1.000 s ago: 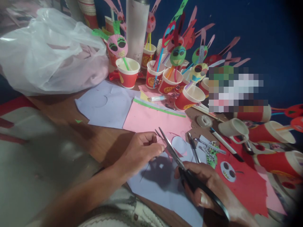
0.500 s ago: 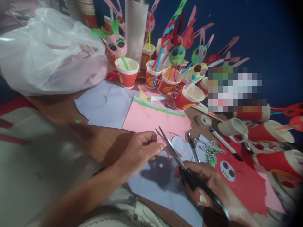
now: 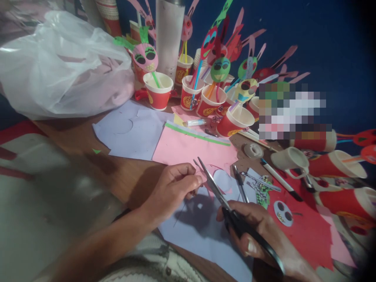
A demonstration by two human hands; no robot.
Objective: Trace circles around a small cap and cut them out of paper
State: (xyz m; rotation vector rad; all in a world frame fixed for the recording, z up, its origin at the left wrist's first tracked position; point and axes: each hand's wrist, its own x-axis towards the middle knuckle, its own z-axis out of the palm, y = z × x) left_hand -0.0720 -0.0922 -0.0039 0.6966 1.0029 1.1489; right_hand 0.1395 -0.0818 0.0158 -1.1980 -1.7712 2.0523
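Black-handled scissors are in my right hand, with thumb and fingers around the handles and the narrow blades slightly apart, pointing up and left. My left hand is closed in a pinch on a pink paper piece, beside the blade tips. Most of that piece hides behind the fingers. Behind the blades lies a pale round paper disc on pink scraps. Under both hands is a lilac paper sheet; a pink sheet with a green strip lies beyond.
Red paper cups with paper-faced straw figures stand along the back. A white plastic bag bulges at left. To the right are a pen, a marker, a tape roll, a white mug and red paper.
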